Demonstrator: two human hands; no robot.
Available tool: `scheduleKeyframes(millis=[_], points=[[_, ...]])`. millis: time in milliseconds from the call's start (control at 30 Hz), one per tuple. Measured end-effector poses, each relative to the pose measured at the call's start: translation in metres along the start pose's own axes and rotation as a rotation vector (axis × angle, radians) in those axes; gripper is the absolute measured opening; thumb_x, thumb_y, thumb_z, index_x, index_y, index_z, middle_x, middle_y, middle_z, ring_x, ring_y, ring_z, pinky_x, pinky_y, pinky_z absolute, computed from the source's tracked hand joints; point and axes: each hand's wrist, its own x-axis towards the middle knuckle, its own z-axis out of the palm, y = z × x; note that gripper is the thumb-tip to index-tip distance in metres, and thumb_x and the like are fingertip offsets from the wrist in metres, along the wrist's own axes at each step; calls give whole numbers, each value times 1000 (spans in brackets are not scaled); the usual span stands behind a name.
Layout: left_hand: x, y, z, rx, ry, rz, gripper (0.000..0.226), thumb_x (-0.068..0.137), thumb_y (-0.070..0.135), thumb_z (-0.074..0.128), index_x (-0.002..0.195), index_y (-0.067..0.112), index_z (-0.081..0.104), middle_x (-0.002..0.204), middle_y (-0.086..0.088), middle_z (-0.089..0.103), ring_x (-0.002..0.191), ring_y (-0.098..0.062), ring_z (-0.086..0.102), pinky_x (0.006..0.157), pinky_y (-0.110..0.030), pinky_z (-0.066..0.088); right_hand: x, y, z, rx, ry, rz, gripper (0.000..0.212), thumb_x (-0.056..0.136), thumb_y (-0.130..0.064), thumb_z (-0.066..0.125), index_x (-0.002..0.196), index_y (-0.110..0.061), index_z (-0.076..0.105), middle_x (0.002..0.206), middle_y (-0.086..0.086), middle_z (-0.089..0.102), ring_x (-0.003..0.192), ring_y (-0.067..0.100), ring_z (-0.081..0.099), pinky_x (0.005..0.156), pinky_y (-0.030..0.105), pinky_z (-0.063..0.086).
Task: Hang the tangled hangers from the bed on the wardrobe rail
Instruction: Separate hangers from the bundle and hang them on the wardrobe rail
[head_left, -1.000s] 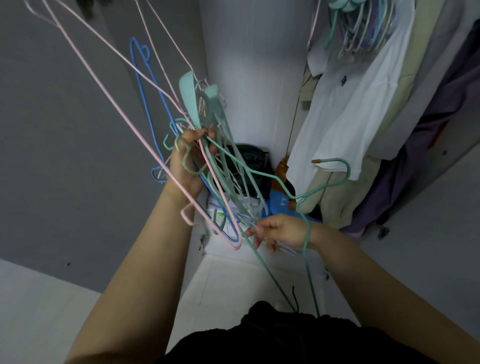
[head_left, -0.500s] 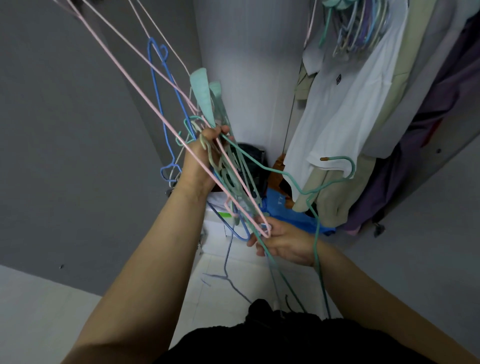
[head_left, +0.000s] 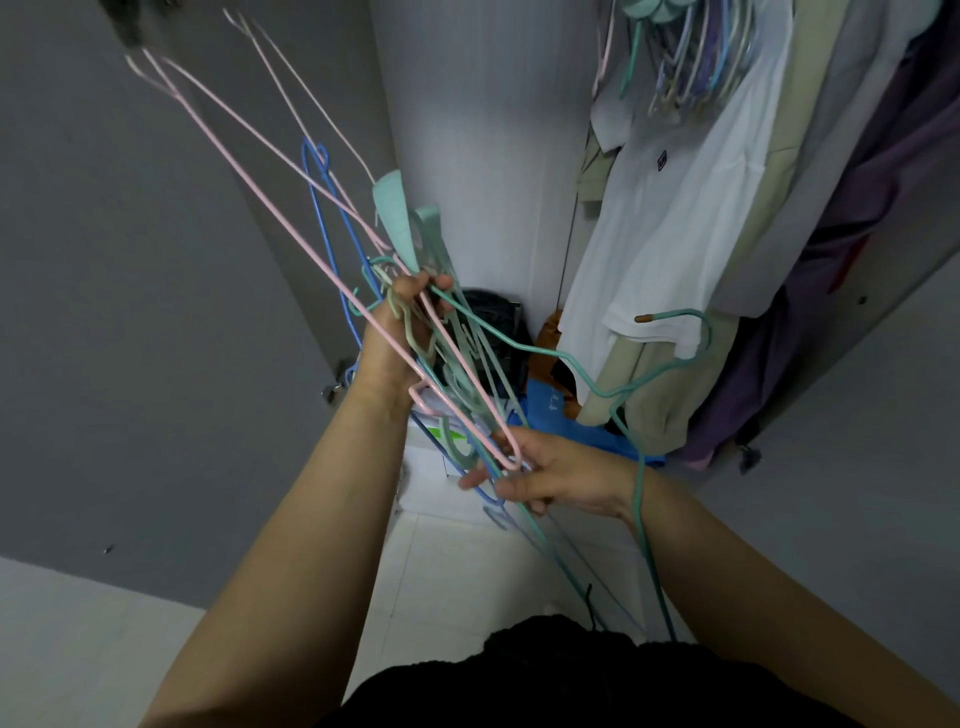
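Note:
A tangled bundle of wire and plastic hangers (head_left: 447, 358) in pink, blue, teal and pale green is held up in front of the open wardrobe. My left hand (head_left: 400, 327) grips the bundle by its hooks near the top. Lower down, my right hand (head_left: 545, 473) pinches the bottom corner of a pink hanger (head_left: 511, 457) and nearby wires. One teal hanger (head_left: 649, 364) sticks out to the right, its hook (head_left: 675, 314) pointing at the hanging clothes. At the top right, several hangers (head_left: 691, 67) hang by the clothes; the rail is out of view.
Clothes hang at the right: a white shirt (head_left: 675, 208), beige and purple garments (head_left: 883, 234). A black bag (head_left: 498, 322), blue cloth (head_left: 550, 410) and a white box (head_left: 431, 467) lie on the wardrobe floor. A grey door panel (head_left: 130, 312) stands at left.
The bundle has risen and tilted slightly left. My right hand has moved up along the wires to the pink hanger's lower corner and now pinches it.

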Motion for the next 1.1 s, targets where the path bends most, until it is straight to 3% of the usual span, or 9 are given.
scheduleKeyframes(millis=[100,200,433,567,667,833,967,1033,1100], points=[[2,-10,-3,108,84,17,10,88,15,53,81,11,59,66,3,67,59,-9,59,63,-22,49,-4,4,-9,-33,-160,91,38,91,-39,54,126,-26,48,128,-4,58,86,8,59,79,26,49],[7,-20,-7,149,165,39,36,93,14,50,63,17,69,62,4,66,56,-8,61,60,-21,49,-3,10,-16,134,-41,198,28,85,-52,55,105,-36,64,119,0,60,87,17,58,92,40,49],[12,-32,-13,179,253,9,13,84,23,64,77,15,72,75,-1,71,74,-17,63,92,-39,46,-4,26,-50,440,235,272,55,99,-51,20,117,-16,58,100,-2,69,88,11,62,82,26,42],[14,-38,-9,170,251,-26,12,87,21,61,86,12,69,79,-1,71,77,-16,62,89,-37,47,-6,25,-81,539,439,208,57,98,-54,20,112,-17,60,121,9,64,102,22,63,92,37,48],[16,-43,-10,182,218,-31,19,86,17,58,72,16,71,74,1,69,73,-15,59,81,-32,46,-8,22,-106,686,516,124,46,100,-47,27,112,-16,58,98,7,73,84,22,71,74,34,58],[20,-41,-21,50,138,-45,7,79,11,58,83,6,57,64,0,67,53,-9,59,54,-19,48,9,22,-130,248,467,301,16,99,-24,49,108,-18,61,99,3,71,88,22,69,82,34,54],[23,-40,-29,-102,60,-62,36,50,9,78,77,1,56,62,-7,62,48,-16,55,46,-22,46,44,18,-136,143,338,443,14,98,-16,47,93,-12,59,80,0,69,64,9,66,57,18,55],[24,-39,-33,-164,-4,-74,42,46,15,84,74,3,55,59,-6,60,46,-16,49,49,-22,42,64,25,-135,-150,371,293,23,97,-17,52,120,-15,55,115,1,61,99,13,62,87,24,53],[21,-37,-36,-177,-53,-85,32,52,20,82,72,7,60,57,-1,58,45,-14,46,59,-24,35,81,29,-131,-233,374,120,48,92,-26,62,135,-19,42,135,-4,45,118,13,49,97,28,44]])
